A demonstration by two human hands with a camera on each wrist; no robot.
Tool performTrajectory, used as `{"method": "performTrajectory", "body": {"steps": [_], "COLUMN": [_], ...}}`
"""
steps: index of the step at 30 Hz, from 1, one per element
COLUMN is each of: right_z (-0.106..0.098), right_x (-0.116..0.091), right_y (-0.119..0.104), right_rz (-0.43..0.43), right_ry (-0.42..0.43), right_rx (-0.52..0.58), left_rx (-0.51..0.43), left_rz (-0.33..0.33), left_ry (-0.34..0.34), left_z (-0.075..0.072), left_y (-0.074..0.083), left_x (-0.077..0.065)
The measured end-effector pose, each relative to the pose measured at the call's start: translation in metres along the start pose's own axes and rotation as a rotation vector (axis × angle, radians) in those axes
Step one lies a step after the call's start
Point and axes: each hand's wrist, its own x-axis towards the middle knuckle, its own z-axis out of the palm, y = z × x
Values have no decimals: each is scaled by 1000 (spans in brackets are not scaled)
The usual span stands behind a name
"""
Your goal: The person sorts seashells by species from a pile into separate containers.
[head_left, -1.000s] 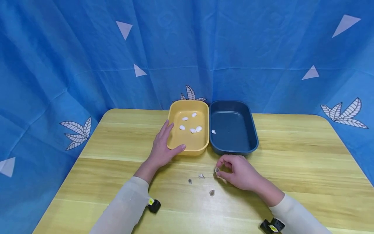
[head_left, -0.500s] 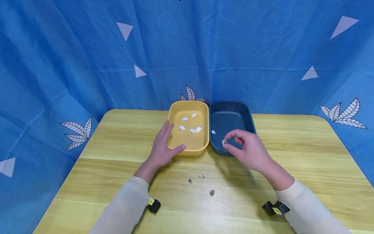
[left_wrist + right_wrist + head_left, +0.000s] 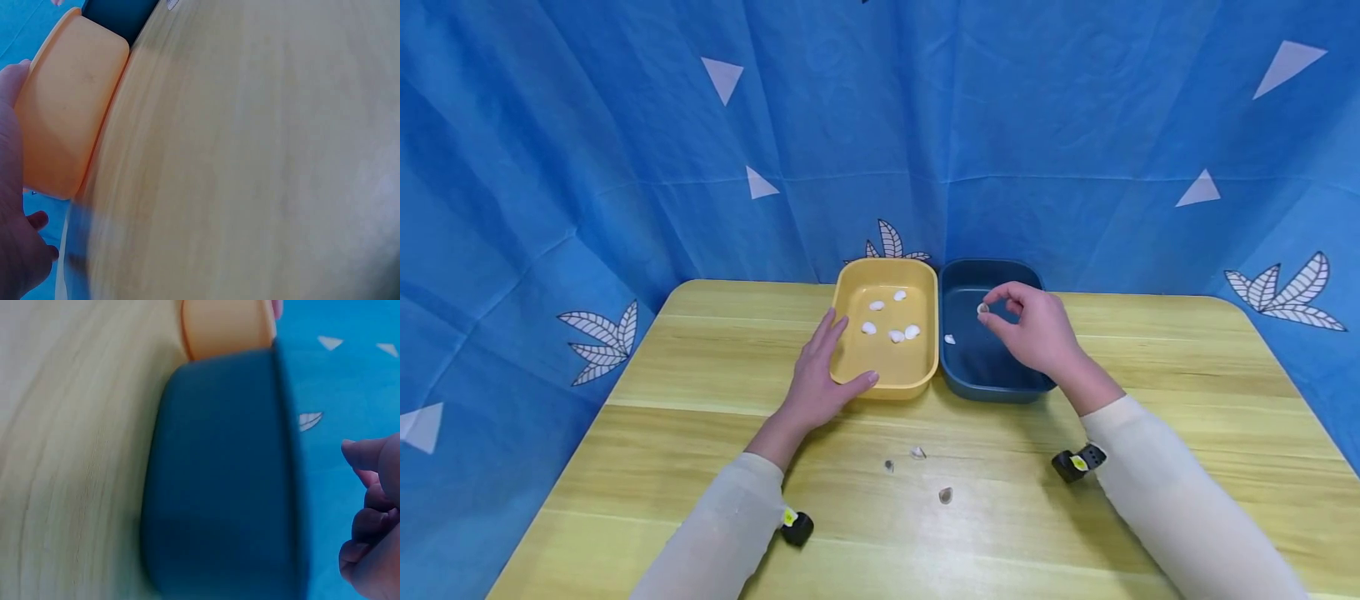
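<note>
Between thumb and forefinger, my right hand (image 3: 1033, 329) pinches a small seashell (image 3: 982, 308) over the dark blue tray (image 3: 992, 393). In the right wrist view the curled fingers show past the tray's wall, and the shell is hidden. One small white shell (image 3: 950, 339) lies in that tray at its left side. My left hand (image 3: 816, 379) rests with spread fingers at the left and front rim of the yellow tray (image 3: 887, 392). Several white shells (image 3: 868, 327) lie inside the yellow tray.
On the wooden table (image 3: 700, 492), in front of the trays, lie a brownish shell (image 3: 945, 496), a small dark shell (image 3: 889, 466) and a whitish shell (image 3: 917, 452). The two trays stand side by side near a blue curtain (image 3: 850, 125) behind the table.
My right hand has carried the pinched shell up from the table in front of the blue tray to above its inside. The left hand has stayed at the yellow tray.
</note>
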Motion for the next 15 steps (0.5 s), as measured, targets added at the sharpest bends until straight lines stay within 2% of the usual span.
{"method": "performTrajectory", "body": {"steps": [7,15], "right_z": [17,33], "right_x": [18,26], "right_y": [16,24], "right_rz": [98,182], "right_ry": [-34,-74], "right_rx": [-13,-2], "left_rx": [5,12], "left_rz": [6,7], "left_ry": [1,11], "left_z": [-1,1], "left_y": [0,-2], "left_x": [0,0]}}
